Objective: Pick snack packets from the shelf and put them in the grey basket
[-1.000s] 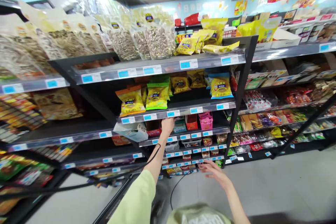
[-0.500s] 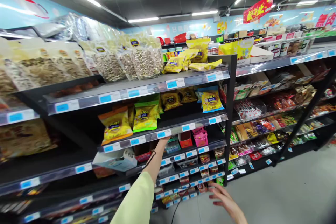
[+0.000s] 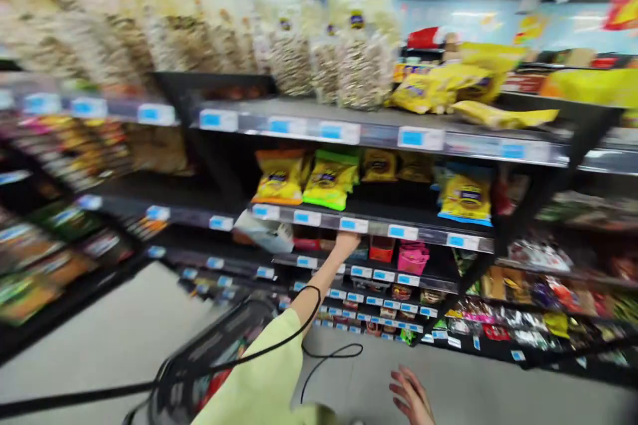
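My left hand (image 3: 347,241) reaches into the display rack just beneath the front edge of the shelf (image 3: 428,236). Its fingers are hidden behind that edge, so whatever they hold or touch does not show. Above it stand yellow snack bags, one with a green border (image 3: 329,179) and one with an orange border (image 3: 279,178). Close by on the lower shelf are a red box (image 3: 381,250) and a pink pack (image 3: 413,257). My right hand (image 3: 411,395) hangs low over the grey floor, fingers apart, holding nothing.
A dark basket (image 3: 214,352) with packages inside is at lower left. A black cable (image 3: 331,356) loops past my left arm and over the floor. Clear bags of seeds (image 3: 359,66) line the top shelf. A slanted black post (image 3: 533,192) stands to the right.
My view has turned left and down, so the shelves sit further right and the basket shows. My left hand stays at the shelf edge; my right hand is lower in view.
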Demonstrator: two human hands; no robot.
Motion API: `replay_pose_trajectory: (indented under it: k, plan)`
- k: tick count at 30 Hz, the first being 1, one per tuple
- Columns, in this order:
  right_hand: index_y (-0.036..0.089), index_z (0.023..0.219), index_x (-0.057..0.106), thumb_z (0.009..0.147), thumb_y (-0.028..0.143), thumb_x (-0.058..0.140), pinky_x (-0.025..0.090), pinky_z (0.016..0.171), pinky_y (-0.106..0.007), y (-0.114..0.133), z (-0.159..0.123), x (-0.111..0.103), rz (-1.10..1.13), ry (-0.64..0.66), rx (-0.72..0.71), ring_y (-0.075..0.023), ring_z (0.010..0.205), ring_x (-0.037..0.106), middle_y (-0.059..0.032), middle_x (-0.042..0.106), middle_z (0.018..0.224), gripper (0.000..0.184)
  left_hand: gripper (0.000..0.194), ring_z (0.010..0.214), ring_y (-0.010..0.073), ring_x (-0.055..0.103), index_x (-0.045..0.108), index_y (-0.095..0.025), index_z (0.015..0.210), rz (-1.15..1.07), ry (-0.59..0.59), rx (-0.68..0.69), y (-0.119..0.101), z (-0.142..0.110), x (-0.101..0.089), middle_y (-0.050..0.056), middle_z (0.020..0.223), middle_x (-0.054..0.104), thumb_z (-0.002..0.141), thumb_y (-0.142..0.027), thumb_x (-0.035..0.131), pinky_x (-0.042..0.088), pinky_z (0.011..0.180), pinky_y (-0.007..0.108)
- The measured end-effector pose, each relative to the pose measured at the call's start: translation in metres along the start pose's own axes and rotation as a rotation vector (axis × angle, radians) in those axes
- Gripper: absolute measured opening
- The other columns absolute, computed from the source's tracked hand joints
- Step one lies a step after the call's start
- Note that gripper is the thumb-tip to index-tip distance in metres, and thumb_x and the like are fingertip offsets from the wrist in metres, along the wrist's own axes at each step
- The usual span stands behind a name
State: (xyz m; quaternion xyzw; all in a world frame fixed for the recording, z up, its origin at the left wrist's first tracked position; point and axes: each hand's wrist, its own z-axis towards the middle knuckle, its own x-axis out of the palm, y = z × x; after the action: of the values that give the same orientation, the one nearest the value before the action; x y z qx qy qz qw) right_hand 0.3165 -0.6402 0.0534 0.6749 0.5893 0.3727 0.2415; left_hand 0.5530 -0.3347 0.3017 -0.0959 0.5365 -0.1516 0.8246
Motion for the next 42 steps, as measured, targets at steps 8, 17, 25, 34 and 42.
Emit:
replay_pose_trajectory:
  k: [8, 17, 25, 34, 42]
  plan:
    - [0.023, 0.108, 0.068, 0.049, 0.062, 0.085, 0.058, 0.089, -0.042, 0.005, 0.038, 0.075, -0.293, 0.125, 0.13, -0.0349, 0.108, 0.074, -0.0116, 0.079, 0.112, 0.072, 0.035, 0.121, 0.0239, 0.057, 0.057, -0.02, 0.132, -0.263, -0.055, -0.043, 0.069, -0.221, 0.018, 0.012, 0.13, 0.062, 0.098, -0.019, 0.05, 0.048, 0.106, 0.04]
    - [0.039, 0.087, 0.072, 0.05, 0.058, 0.082, 0.06, 0.086, -0.045, -0.019, 0.06, 0.221, -0.704, 0.338, 0.16, -0.0338, 0.102, 0.077, 0.0003, 0.081, 0.095, 0.044, 0.025, 0.109, 0.0231, 0.064, 0.064, -0.02, 0.116, -0.413, 0.127, -0.674, 0.109, -0.441, 0.029, 0.01, 0.115, 0.068, 0.093, -0.017, 0.055, 0.051, 0.096, 0.034]
    - [0.023, 0.101, 0.07, 0.056, 0.056, 0.085, 0.057, 0.079, -0.035, -0.075, 0.028, 0.361, -0.845, 0.502, 0.217, -0.0295, 0.097, 0.076, -0.009, 0.079, 0.105, 0.058, 0.024, 0.099, 0.0265, 0.069, 0.07, -0.019, 0.111, -0.429, 0.283, -0.83, 0.16, -0.517, -0.003, 0.012, 0.107, 0.072, 0.093, -0.018, 0.053, 0.053, 0.086, 0.034]
    - [0.018, 0.11, 0.069, 0.065, 0.052, 0.082, 0.056, 0.083, -0.036, -0.145, 0.028, 0.473, -1.071, 0.651, 0.148, -0.0262, 0.096, 0.073, -0.014, 0.076, 0.112, 0.059, 0.027, 0.109, 0.0276, 0.065, 0.067, -0.019, 0.114, -0.512, 0.075, -1.074, 0.237, -0.584, -0.05, 0.013, 0.113, 0.07, 0.099, -0.021, 0.045, 0.05, 0.097, 0.039]
    - [0.015, 0.122, 0.061, 0.068, 0.044, 0.075, 0.053, 0.094, -0.038, -0.223, 0.089, 0.565, -1.45, 0.796, -0.145, -0.0289, 0.112, 0.065, -0.0168, 0.07, 0.125, 0.063, 0.029, 0.104, 0.0235, 0.07, 0.066, -0.02, 0.113, -0.851, -0.512, -1.504, 0.253, -0.635, -0.043, 0.01, 0.113, 0.074, 0.095, -0.034, 0.048, 0.056, 0.094, 0.038]
